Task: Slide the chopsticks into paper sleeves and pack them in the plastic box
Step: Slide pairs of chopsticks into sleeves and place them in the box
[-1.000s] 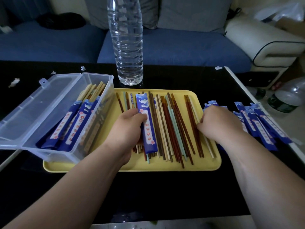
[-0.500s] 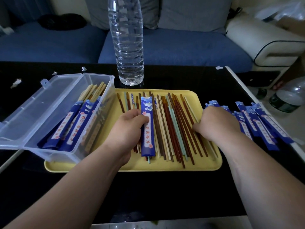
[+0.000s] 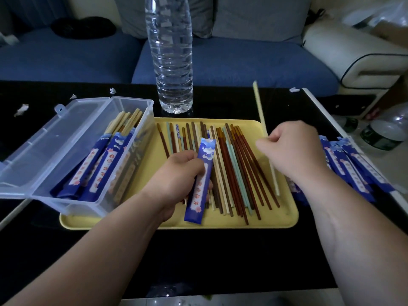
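Blue sleeve [image 3: 204,171] pinched in left grip [image 3: 176,177] above tray [image 3: 154,224], pale chopstick [image 3: 261,115] pinched in right grip [image 3: 291,151], not yet inserted; few sleeved pairs [image 3: 110,164] packed in box [image 3: 66,205], many bare sticks [image 3: 238,173] on tray, spare sleeves [image 3: 357,171] on counter [image 3: 198,261], so judged well short of half.

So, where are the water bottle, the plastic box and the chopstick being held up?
water bottle [image 3: 170,62], head view, on its ribbed middle.
plastic box [image 3: 70,205], head view, on its near wall.
pale chopstick [image 3: 260,109], head view, on its raised upper shaft.
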